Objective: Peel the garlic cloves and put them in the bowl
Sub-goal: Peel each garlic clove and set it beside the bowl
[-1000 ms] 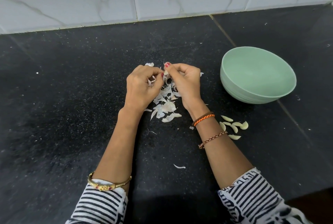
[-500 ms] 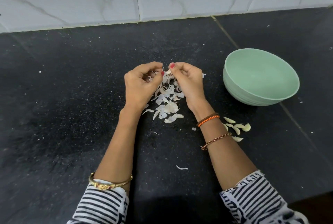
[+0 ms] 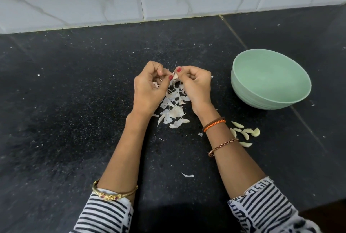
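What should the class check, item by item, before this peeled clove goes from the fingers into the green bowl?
1. Clove held firmly: ok, the right hand pinches the garlic clove, and the left hand meets it.
2. Skin fully off: cannot tell, fingers hide most of it.
3. Green bowl upright and open: ok.
4. Bowl contents: none visible.
5. Peeled cloves moved into bowl: not ok, they lie on the black countertop.
6. Skins apart from cloves: ok.
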